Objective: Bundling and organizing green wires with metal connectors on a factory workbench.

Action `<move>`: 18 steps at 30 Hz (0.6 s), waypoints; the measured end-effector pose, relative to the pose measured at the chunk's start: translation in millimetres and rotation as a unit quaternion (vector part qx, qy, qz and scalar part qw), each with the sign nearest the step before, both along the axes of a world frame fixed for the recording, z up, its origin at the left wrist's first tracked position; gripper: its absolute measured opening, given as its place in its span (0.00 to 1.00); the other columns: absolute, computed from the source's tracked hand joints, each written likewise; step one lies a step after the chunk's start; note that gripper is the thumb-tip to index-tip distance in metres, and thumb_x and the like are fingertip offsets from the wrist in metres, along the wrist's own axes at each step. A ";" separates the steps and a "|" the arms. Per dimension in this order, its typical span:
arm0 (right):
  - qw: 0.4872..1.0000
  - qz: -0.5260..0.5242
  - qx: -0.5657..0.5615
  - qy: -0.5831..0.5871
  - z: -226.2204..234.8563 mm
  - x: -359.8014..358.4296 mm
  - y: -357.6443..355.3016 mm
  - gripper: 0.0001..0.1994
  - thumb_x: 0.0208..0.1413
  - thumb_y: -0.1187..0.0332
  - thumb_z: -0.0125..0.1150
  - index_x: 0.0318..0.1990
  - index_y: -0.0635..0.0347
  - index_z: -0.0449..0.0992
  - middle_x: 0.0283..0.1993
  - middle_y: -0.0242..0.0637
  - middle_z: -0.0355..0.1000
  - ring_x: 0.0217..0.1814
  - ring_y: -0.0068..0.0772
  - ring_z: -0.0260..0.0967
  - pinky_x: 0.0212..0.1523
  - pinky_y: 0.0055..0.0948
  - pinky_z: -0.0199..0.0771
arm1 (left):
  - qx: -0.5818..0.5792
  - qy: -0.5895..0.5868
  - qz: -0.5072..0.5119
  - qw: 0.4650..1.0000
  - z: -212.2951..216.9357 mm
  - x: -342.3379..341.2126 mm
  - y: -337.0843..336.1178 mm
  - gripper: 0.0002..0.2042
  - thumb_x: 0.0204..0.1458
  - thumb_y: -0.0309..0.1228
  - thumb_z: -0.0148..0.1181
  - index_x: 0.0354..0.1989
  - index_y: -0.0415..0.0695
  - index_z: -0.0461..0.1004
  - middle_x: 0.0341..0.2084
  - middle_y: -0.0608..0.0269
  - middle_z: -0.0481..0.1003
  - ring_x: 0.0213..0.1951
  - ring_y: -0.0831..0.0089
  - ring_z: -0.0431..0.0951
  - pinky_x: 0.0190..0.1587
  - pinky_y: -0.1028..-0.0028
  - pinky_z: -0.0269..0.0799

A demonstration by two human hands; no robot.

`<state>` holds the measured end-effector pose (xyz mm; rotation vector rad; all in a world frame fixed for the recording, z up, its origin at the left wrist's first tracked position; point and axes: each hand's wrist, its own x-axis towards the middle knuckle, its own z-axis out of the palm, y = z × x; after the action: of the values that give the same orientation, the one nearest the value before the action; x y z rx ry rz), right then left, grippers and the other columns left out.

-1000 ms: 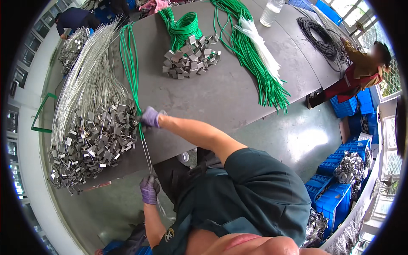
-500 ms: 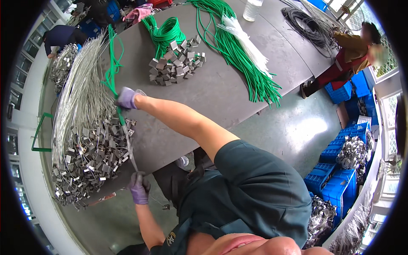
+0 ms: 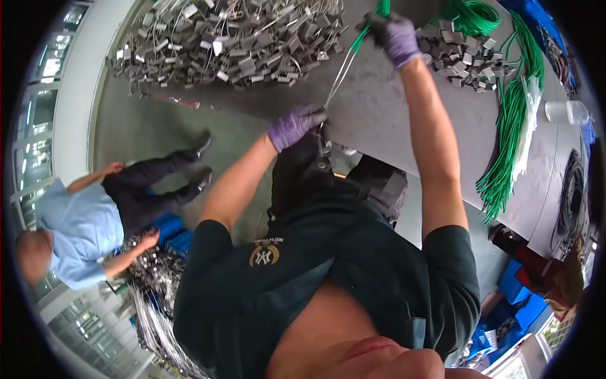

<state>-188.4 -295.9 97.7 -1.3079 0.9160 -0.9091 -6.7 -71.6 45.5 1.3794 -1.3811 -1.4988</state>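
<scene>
Purple-and-dark-grey fabric gloves [image 3: 283, 135] cover the left hand [image 3: 298, 126] and the right hand [image 3: 394, 38], thin silvery wires [image 3: 341, 74] between them meet bright green slender cords [image 3: 358, 43] near the right one, silver-grey blocky metal pieces [image 3: 243, 54] lie left of it, and long green tubes [image 3: 502, 158] beside white strands [image 3: 529, 120] lie to its right.

Head camera: left of a side-by-side fisheye pair worn on the head, facing steeply down, upright
Shirt [image 3: 366, 237]: nearest, filling the lower middle
Left grip [image 3: 297, 128] and right grip [image 3: 394, 41]: farther from the lens, in the upper half
Counter [image 3: 379, 110]: seen from above, across the top and upper right
Floor [image 3: 148, 126]: below, left of centre
Windows [image 3: 41, 126]: bent along the left rim
</scene>
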 end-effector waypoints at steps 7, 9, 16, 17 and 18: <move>0.981 -0.033 0.188 -0.038 -60.6 5.5 -5.8 0.09 0.53 0.68 0.52 0.35 0.66 0.69 0.31 0.41 0.74 0.17 0.21 0.63 0.13 0.16 0.57 | 0.199 0.183 0.173 0.947 -8.2 -13.5 13.6 0.08 0.53 0.32 0.50 0.26 0.41 0.66 0.10 0.70 0.58 0.12 0.79 0.57 0.15 0.77 0.57; 0.979 -0.021 0.190 -0.073 -69.8 1.6 5.3 0.08 0.53 0.68 0.53 0.34 0.66 0.69 0.29 0.40 0.74 0.17 0.21 0.64 0.13 0.16 0.57 | 0.208 0.182 0.165 0.947 -10.2 -8.8 12.8 0.08 0.53 0.32 0.49 0.26 0.42 0.66 0.10 0.69 0.59 0.12 0.79 0.57 0.15 0.77 0.57; 0.993 0.048 -0.075 0.080 -80.9 0.0 35.9 0.14 0.50 0.70 0.55 0.45 0.65 0.68 0.33 0.35 0.70 0.22 0.20 0.62 0.20 0.18 0.61 | -0.053 -0.074 0.109 0.990 -18.4 -4.8 21.7 0.06 0.51 0.32 0.50 0.29 0.43 0.69 0.15 0.66 0.64 0.17 0.76 0.65 0.20 0.77 0.61; 0.982 0.047 -0.148 0.109 -82.6 -2.0 35.9 0.13 0.50 0.69 0.55 0.42 0.64 0.69 0.30 0.34 0.69 0.20 0.19 0.61 0.19 0.18 0.61 | -0.203 -0.197 0.066 0.957 -29.6 -5.5 18.8 0.05 0.50 0.31 0.50 0.30 0.45 0.70 0.19 0.64 0.66 0.21 0.73 0.68 0.25 0.76 0.64; 0.998 0.040 -0.036 0.034 -75.0 1.9 42.5 0.11 0.50 0.68 0.55 0.39 0.64 0.70 0.26 0.33 0.68 0.19 0.18 0.59 0.18 0.17 0.60 | -0.306 -0.289 0.051 0.906 -38.1 -5.3 14.1 0.05 0.48 0.31 0.50 0.31 0.46 0.71 0.23 0.63 0.69 0.25 0.71 0.70 0.30 0.74 0.67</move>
<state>-186.5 -253.3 22.7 -1.4341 0.8839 -0.8454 -12.0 -57.5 7.4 1.4805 -1.8840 -0.4898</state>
